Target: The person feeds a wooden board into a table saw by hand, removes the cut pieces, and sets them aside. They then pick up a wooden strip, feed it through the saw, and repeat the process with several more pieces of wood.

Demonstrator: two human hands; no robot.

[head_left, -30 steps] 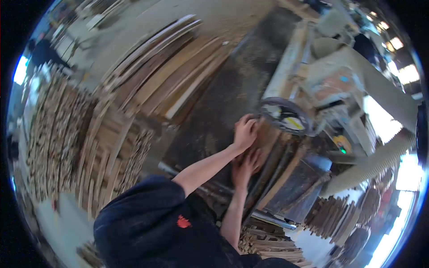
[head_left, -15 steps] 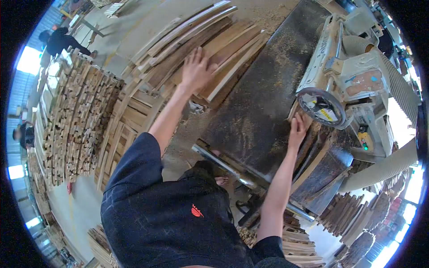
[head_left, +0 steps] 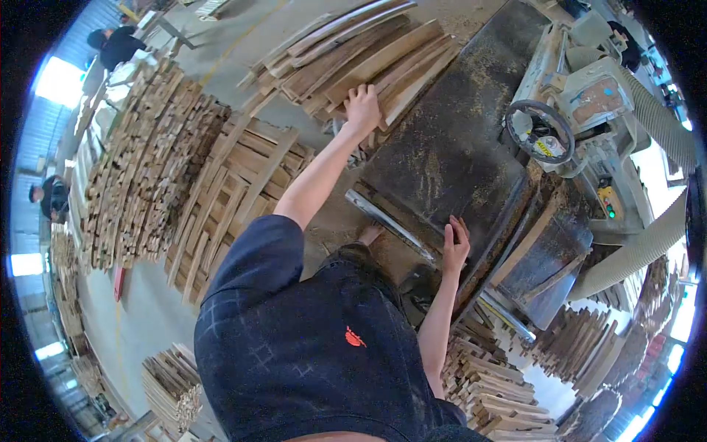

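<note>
My left hand (head_left: 362, 107) reaches out to a stack of long wooden planks (head_left: 353, 51) that lies beside the machine, and its fingers curl over the near end of one plank. My right hand (head_left: 454, 245) lies flat with fingers apart on the near edge of the dark, sawdust-strewn machine table (head_left: 456, 132). It holds nothing. A round handwheel (head_left: 540, 131) sits on the machine's grey body to the right of the table.
Tall stacks of short wood pieces (head_left: 140, 162) and slanted boards (head_left: 236, 184) stand to the left. More cut pieces (head_left: 501, 390) are piled low on the right. A ribbed dust hose (head_left: 633, 258) runs off the machine. Two other people (head_left: 118, 44) (head_left: 48, 195) work far left.
A second ago both hands were at the machine by the handwheel. My left hand swung out to the plank stack and closed on a plank end; my right hand slid back to the table's near edge.
</note>
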